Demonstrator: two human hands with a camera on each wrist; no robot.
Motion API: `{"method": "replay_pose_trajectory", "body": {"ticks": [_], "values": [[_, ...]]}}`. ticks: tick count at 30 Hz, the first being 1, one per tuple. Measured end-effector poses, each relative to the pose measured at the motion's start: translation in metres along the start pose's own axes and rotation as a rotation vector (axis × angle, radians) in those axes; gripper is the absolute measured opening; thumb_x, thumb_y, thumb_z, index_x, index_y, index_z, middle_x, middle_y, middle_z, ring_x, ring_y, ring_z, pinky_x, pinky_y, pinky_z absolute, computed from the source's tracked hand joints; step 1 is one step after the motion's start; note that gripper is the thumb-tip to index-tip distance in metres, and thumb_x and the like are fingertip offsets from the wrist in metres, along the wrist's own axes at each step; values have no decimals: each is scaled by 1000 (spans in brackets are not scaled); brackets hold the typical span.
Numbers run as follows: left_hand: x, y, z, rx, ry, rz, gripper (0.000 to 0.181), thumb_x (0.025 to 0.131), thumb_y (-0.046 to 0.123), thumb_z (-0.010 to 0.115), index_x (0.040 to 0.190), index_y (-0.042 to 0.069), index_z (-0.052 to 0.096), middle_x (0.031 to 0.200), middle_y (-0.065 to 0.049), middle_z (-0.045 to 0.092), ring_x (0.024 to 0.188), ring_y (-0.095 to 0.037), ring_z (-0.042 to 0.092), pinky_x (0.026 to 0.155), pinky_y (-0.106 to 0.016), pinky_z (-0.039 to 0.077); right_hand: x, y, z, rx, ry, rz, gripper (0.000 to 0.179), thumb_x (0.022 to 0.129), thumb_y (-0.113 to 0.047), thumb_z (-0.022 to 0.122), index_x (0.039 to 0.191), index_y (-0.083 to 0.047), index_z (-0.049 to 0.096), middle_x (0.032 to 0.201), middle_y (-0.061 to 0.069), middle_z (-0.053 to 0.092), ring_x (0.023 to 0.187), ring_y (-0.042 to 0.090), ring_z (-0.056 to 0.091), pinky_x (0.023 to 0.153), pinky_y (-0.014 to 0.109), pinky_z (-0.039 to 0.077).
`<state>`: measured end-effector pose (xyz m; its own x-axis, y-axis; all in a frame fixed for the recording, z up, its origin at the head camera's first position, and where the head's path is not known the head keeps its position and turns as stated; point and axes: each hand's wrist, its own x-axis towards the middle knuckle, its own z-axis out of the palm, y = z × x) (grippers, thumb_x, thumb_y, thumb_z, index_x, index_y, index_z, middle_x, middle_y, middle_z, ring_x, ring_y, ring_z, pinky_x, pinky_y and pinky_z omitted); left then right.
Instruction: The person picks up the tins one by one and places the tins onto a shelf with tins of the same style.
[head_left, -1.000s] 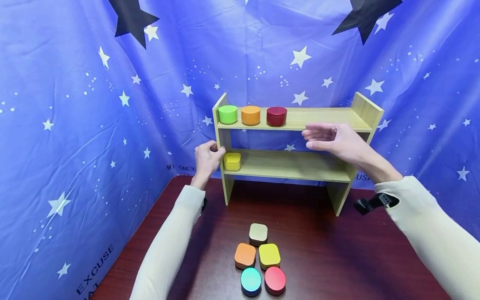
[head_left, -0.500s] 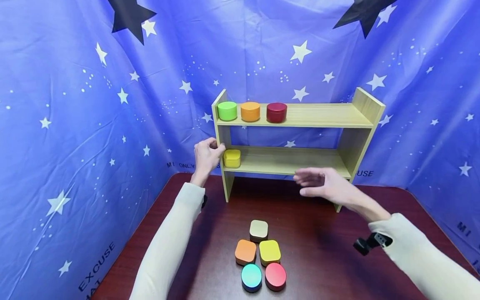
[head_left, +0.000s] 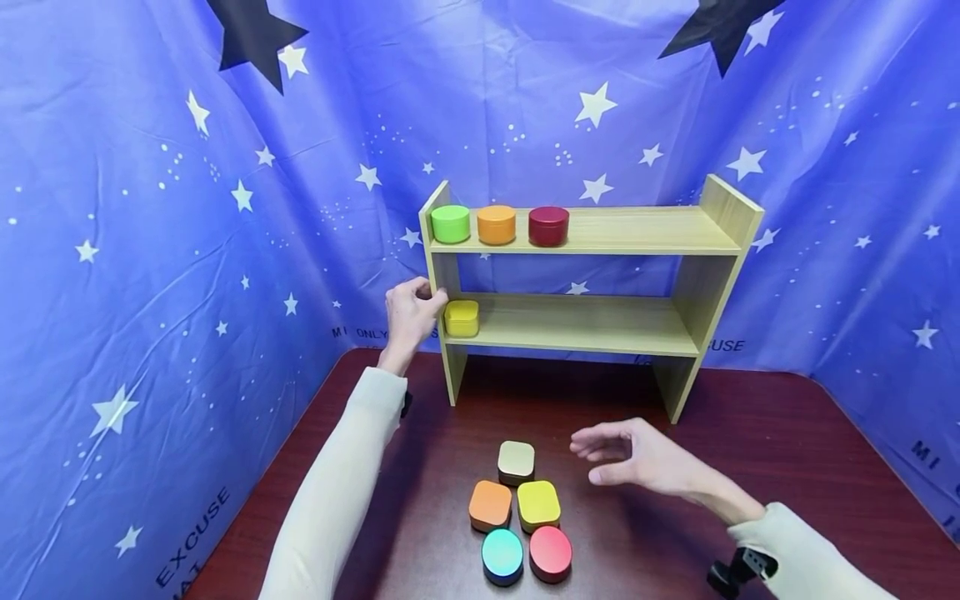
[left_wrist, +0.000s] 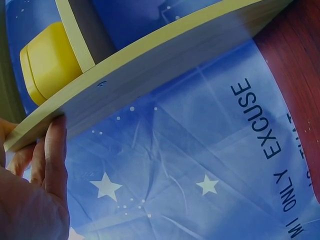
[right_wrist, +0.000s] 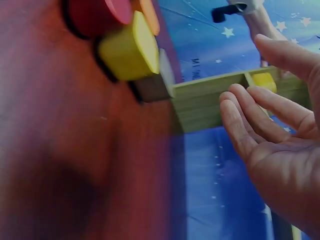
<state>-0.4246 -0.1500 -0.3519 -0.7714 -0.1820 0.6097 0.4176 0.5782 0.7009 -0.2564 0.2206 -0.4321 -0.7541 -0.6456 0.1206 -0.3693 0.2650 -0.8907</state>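
Note:
My left hand [head_left: 411, 312] holds the left side panel of a two-tier wooden shelf [head_left: 592, 321], thumb at the front edge and fingers against the outer face [left_wrist: 55, 160]. Just inside that panel, on the lower tier, sits a yellow square tin [head_left: 462, 318]. Over the table my right hand [head_left: 648, 458] hovers with fingers extended, holding nothing. To its left are a cream square tin [head_left: 516, 460], a second yellow square tin [head_left: 538, 505], an orange square tin [head_left: 491, 505], a teal round tin [head_left: 502, 556] and a red round tin [head_left: 551, 553].
Along the shelf's upper tier stand a green round tin [head_left: 451, 224], an orange round tin [head_left: 497, 225] and a dark red round tin [head_left: 548, 226]. A starry blue cloth [head_left: 225, 292] hangs behind and beside the dark red-brown table [head_left: 750, 467].
My right hand has come down from in front of the upper tier to low over the table, near the tins. The left hand stays at the side panel.

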Motion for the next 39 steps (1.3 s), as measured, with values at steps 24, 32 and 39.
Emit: {"method": "replay_pose_trajectory", "body": {"ticks": [24,32,39], "values": [[4,-1,-1,10,20,23,20,87,25,75,84,7,82,81,-15,80,81,-33,71,78,-42,50,-24,46,58,139,-144,-95,48,92,1,77,134,20,63,122,37,72,117,6,73,102,26,60],[2,-2,1,17,9,19,20,87,26,74,85,7,82,82,-14,80,81,-33,71,76,-40,49,-25,48,71,111,-134,-128,53,89,1,79,136,18,62,128,35,70,120,2,71,104,28,61],[1,-3,2,12,12,4,19,87,25,75,85,8,83,83,-14,80,81,-32,71,77,-41,49,-26,49,81,94,-137,-91,54,88,-2,81,137,13,65,133,30,71,119,2,72,103,26,61]]}}
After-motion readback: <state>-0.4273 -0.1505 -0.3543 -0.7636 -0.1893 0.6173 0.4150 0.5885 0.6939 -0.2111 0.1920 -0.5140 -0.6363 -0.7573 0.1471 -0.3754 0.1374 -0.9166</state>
